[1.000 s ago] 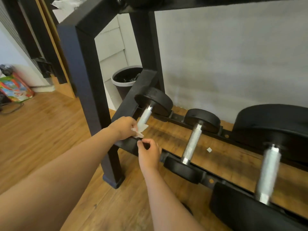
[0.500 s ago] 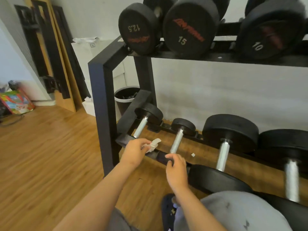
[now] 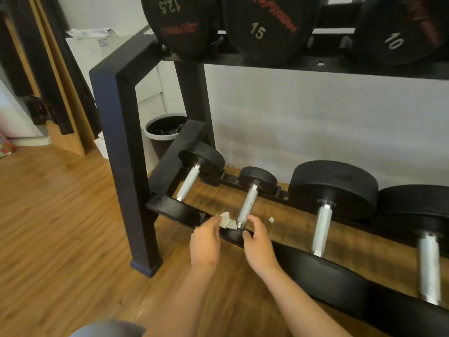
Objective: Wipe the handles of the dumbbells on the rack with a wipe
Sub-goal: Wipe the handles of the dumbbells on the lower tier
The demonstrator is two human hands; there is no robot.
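Pinching wipe [image 3: 227,221], left hand [image 3: 205,242] — right hand [image 3: 257,242] cupped beside handle [image 3: 246,205].

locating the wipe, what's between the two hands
Head view: the wipe, held by the left hand, and the near end of a dumbbell handle lie between it and the right hand.

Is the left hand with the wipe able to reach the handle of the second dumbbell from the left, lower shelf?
Probably yes. The left hand holds the wipe beside the near end of that handle, nothing between them; the right hand is on the other side.
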